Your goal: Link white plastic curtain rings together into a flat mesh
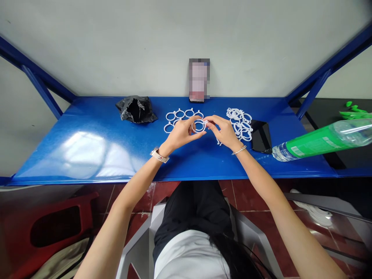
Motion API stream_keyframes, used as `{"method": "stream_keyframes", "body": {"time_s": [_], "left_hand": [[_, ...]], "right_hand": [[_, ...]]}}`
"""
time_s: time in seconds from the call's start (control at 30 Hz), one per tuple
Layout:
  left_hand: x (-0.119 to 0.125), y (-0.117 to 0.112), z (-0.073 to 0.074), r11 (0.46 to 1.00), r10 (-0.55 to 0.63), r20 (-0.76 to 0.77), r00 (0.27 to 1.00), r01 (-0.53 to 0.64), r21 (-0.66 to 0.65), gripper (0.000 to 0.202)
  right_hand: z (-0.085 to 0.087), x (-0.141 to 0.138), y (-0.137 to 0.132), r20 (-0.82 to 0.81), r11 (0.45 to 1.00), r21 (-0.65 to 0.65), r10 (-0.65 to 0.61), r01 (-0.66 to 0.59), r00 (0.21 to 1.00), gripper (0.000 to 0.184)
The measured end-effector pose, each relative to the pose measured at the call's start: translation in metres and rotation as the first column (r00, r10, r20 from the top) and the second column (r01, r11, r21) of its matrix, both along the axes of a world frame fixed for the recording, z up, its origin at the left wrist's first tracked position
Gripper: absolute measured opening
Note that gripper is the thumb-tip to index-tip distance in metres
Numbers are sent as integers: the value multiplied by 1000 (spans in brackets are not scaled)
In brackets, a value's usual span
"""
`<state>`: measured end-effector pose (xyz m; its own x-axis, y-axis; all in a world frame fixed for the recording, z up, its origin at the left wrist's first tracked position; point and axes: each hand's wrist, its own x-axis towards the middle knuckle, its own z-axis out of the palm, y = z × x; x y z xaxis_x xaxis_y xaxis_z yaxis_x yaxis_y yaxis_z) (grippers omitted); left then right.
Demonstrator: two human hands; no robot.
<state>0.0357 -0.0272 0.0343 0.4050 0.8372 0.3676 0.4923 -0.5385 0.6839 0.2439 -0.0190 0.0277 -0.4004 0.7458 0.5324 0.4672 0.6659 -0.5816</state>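
A white plastic curtain ring (pixel 199 132) with a small tab on its upper right is held between my two hands above the blue table. My left hand (pixel 180 134) curls around the ring's left side, thumb and fingers closed on it. The fingertips of my right hand (pixel 223 131) pinch at the tab. Behind my left hand, several similar rings (pixel 179 113) lie in rows, partly hidden by the hand. To the right of my right hand lies a loose pile of white rings (pixel 240 126), a few pieces showing below that hand.
A crumpled black plastic bag (pixel 122 108) lies open at the back left. One phone (pixel 199 79) leans upright against the wall; a dark phone (pixel 260 136) lies beside the pile. A green-labelled bottle (pixel 316 142) stands on the right of the blue table (pixel 87 116).
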Motion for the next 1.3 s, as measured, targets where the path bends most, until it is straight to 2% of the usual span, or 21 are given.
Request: {"method": "stream_keyframes", "body": {"time_s": [0.37, 0.77, 1.07, 1.17, 1.3], "left_hand": [[0, 0, 0, 999, -26, -36, 999, 28, 38, 43], [-1, 2, -2, 998, -52, -58, 997, 53, 23, 37], [-1, 4, -6, 995, -64, -72, 995, 70, 78, 31], [-1, 5, -8, 995, -62, -94, 994, 69, 69, 33], [-1, 8, -11, 997, -39, -103, 994, 46, 68, 47]], "right_hand": [[0, 1, 1, -5, 1000, 28, 0, 0, 1000, 33], [-1, 1, 1, 28, 1000, 9, 26, -26, 999, 31], [-2, -3, 0, 6, 1000, 4, 30, -30, 1000, 27], [-4, -3, 1, 9, 1000, -1, 15, -15, 1000, 26], [-5, -3, 2, -21, 1000, 22, 2, -2, 1000, 26]]}}
